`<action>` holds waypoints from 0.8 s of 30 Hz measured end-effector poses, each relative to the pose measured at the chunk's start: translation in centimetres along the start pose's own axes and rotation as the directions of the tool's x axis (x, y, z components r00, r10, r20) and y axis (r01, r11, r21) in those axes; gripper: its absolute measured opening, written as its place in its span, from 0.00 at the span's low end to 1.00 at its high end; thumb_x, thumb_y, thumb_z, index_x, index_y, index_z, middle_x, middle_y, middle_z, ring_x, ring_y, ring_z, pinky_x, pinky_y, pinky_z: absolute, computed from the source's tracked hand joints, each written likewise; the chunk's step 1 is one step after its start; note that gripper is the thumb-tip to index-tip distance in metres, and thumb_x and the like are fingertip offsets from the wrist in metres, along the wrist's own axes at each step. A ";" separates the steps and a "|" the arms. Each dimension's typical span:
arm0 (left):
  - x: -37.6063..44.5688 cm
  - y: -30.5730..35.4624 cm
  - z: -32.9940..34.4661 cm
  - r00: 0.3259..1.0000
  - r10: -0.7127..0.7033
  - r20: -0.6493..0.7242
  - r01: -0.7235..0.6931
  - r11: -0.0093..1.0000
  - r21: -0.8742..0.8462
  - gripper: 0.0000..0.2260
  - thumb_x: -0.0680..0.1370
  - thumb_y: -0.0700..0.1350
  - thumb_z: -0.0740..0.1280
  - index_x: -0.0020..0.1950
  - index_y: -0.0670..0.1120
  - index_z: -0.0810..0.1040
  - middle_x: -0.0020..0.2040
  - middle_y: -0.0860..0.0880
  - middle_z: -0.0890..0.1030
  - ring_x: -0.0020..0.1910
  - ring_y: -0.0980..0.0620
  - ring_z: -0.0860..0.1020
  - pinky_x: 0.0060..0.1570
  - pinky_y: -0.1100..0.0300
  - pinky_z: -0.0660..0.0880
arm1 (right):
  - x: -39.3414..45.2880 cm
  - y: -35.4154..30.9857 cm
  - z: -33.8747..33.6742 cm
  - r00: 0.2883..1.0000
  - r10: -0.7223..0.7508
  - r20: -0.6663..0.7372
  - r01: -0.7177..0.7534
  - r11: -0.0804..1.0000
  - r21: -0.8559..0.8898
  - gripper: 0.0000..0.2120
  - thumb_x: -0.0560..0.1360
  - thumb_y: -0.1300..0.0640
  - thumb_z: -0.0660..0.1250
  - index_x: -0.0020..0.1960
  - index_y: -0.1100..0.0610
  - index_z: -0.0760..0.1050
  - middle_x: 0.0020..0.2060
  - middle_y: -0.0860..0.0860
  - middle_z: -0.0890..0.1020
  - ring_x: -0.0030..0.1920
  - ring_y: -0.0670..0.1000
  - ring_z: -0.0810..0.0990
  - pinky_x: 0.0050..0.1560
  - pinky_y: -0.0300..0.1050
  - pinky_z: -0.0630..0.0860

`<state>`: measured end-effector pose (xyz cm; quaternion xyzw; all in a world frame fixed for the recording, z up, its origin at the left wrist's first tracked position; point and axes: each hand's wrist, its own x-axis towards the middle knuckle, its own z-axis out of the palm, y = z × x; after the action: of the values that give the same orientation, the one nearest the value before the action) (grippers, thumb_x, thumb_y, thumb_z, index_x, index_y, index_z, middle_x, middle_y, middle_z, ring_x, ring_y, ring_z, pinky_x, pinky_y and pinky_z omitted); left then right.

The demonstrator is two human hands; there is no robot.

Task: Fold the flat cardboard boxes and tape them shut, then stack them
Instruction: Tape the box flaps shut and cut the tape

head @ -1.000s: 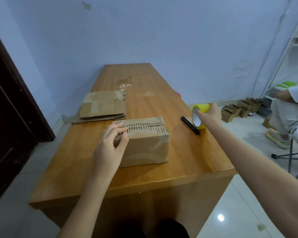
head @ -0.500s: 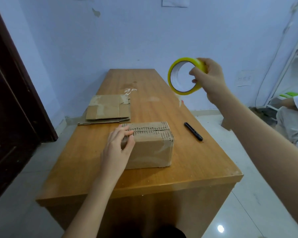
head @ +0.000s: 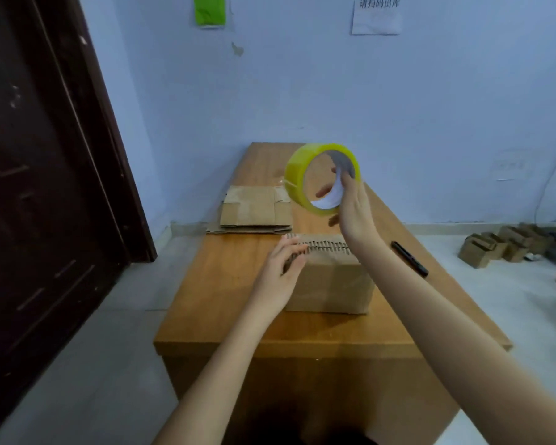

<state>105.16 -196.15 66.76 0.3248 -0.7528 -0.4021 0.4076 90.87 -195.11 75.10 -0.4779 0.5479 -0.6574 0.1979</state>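
Tabletop (head: 225,303), wood, rectangular: folded box (head: 329,281) of brown corrugated cardboard near the front edge, fluted flap ends meeting along its top; flat cardboard boxes (head: 254,208) stacked behind it at the left edge; black marker (head: 410,259) by the right edge. Left hand (head: 281,277) rests on the box's left top corner, fingers relaxed. Right hand (head: 355,208) grips a yellow tape roll (head: 302,175), a ring with white inner core, raised above the box.

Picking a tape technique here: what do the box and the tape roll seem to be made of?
The box looks like plain brown corrugated cardboard, matte; wavy fluting shows along its top flap edges. The tape roll looks like glossy yellowish translucent plastic film on a pale, probably paper core.
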 end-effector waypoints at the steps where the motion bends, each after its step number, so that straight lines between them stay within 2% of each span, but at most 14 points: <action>1: 0.1 0.2 -0.1 1.000 -0.010 0.005 0.010 1.000 -0.011 0.11 0.81 0.45 0.60 0.61 0.50 0.76 0.65 0.60 0.68 0.73 0.59 0.58 0.73 0.57 0.56 | -0.4 0.4 0.1 0.999 0.036 -0.016 -0.035 0.999 0.039 0.19 0.83 0.49 0.48 0.63 0.59 0.71 0.44 0.62 0.75 0.33 0.51 0.74 0.25 0.40 0.70; 4: 0.3 0.8 -0.5 0.999 -0.046 0.015 0.046 0.998 -0.033 0.10 0.80 0.43 0.61 0.60 0.48 0.76 0.66 0.56 0.69 0.71 0.57 0.62 0.71 0.58 0.59 | -1.0 1.0 0.2 0.988 0.152 -0.035 -0.142 0.970 0.196 0.15 0.83 0.53 0.49 0.60 0.59 0.70 0.38 0.57 0.76 0.26 0.48 0.73 0.24 0.38 0.69; 7: 0.8 1.8 -0.6 0.993 -0.113 -0.039 0.108 0.988 -0.106 0.13 0.78 0.45 0.64 0.63 0.50 0.73 0.63 0.53 0.74 0.65 0.55 0.69 0.63 0.60 0.66 | -0.9 1.1 0.2 0.975 0.214 -0.051 -0.194 0.946 0.259 0.13 0.83 0.52 0.49 0.56 0.52 0.71 0.33 0.50 0.78 0.25 0.46 0.71 0.26 0.37 0.68; 11: 1.8 3.3 -0.4 0.975 -0.103 -0.197 0.061 0.976 -0.210 0.18 0.77 0.43 0.66 0.67 0.47 0.70 0.62 0.53 0.74 0.63 0.57 0.71 0.61 0.63 0.66 | -0.8 1.2 0.3 0.970 0.243 -0.028 -0.232 0.950 0.209 0.14 0.83 0.52 0.48 0.56 0.52 0.71 0.37 0.50 0.77 0.30 0.46 0.72 0.27 0.37 0.69; 14: 2.2 5.0 0.2 0.962 -0.130 -0.238 0.028 0.921 -0.388 0.15 0.78 0.38 0.64 0.65 0.45 0.72 0.56 0.53 0.76 0.58 0.57 0.73 0.57 0.65 0.70 | -0.9 1.3 0.4 0.970 0.242 -0.011 -0.237 0.958 0.162 0.16 0.83 0.51 0.46 0.56 0.54 0.71 0.39 0.48 0.78 0.34 0.45 0.74 0.32 0.37 0.71; 15: 2.4 5.6 0.3 0.962 -0.174 -0.211 0.048 0.867 -0.495 0.11 0.78 0.38 0.63 0.60 0.45 0.74 0.53 0.52 0.77 0.55 0.55 0.75 0.56 0.64 0.72 | -0.8 1.3 0.4 0.971 0.239 -0.013 -0.234 0.958 0.164 0.16 0.83 0.51 0.46 0.56 0.54 0.71 0.39 0.48 0.78 0.35 0.45 0.75 0.34 0.38 0.71; 16: 2.5 6.1 0.4 0.959 -0.237 -0.155 0.089 0.772 -0.629 0.07 0.79 0.38 0.62 0.55 0.45 0.76 0.49 0.50 0.79 0.53 0.52 0.77 0.56 0.60 0.74 | -0.7 1.3 0.4 0.973 0.231 -0.016 -0.226 0.960 0.164 0.16 0.83 0.51 0.46 0.55 0.53 0.72 0.40 0.49 0.79 0.37 0.46 0.76 0.35 0.39 0.72; 18: 2.9 6.8 0.5 0.934 -0.356 0.027 0.209 0.482 -0.851 0.06 0.80 0.40 0.61 0.49 0.41 0.78 0.46 0.43 0.80 0.50 0.45 0.79 0.56 0.53 0.76 | -0.7 1.4 0.3 0.978 0.210 -0.011 -0.205 0.965 0.163 0.17 0.83 0.50 0.45 0.55 0.48 0.72 0.46 0.52 0.81 0.44 0.49 0.80 0.40 0.41 0.74; 19: 3.0 6.9 0.4 0.918 -0.383 0.105 0.259 0.376 -0.890 0.08 0.81 0.41 0.61 0.49 0.40 0.78 0.47 0.40 0.80 0.50 0.44 0.80 0.54 0.52 0.77 | -0.7 1.6 0.3 0.980 0.201 -0.003 -0.198 0.966 0.165 0.17 0.83 0.50 0.45 0.57 0.47 0.72 0.48 0.52 0.82 0.46 0.49 0.81 0.41 0.41 0.75; 20: 3.1 6.7 0.4 0.906 -0.395 0.149 0.293 0.334 -0.896 0.10 0.81 0.43 0.60 0.51 0.39 0.77 0.49 0.39 0.80 0.51 0.44 0.80 0.53 0.52 0.77 | -0.8 1.6 0.2 0.981 0.193 0.004 -0.191 0.968 0.164 0.17 0.83 0.49 0.44 0.58 0.47 0.71 0.48 0.52 0.82 0.47 0.48 0.81 0.40 0.39 0.76; 22: 3.0 6.5 0.4 0.904 -0.390 0.176 0.312 0.320 -0.894 0.11 0.81 0.44 0.60 0.54 0.38 0.77 0.51 0.39 0.81 0.53 0.44 0.80 0.52 0.53 0.78 | -0.9 1.7 0.1 0.984 0.180 0.005 -0.179 0.973 0.148 0.16 0.84 0.49 0.45 0.60 0.47 0.70 0.49 0.50 0.81 0.46 0.44 0.80 0.38 0.36 0.76; 24: 2.9 6.3 0.2 0.905 -0.384 0.181 0.302 0.284 -0.910 0.10 0.81 0.43 0.61 0.54 0.37 0.77 0.50 0.39 0.81 0.51 0.44 0.80 0.50 0.54 0.79 | -0.8 1.8 0.2 0.987 0.161 -0.004 -0.160 0.979 0.128 0.15 0.84 0.50 0.46 0.62 0.47 0.69 0.55 0.51 0.80 0.53 0.46 0.79 0.45 0.39 0.77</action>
<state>102.67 -195.50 73.23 0.2085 -0.2935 -0.8178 0.4490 90.90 -195.15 73.16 -0.4140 0.5431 -0.6762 0.2766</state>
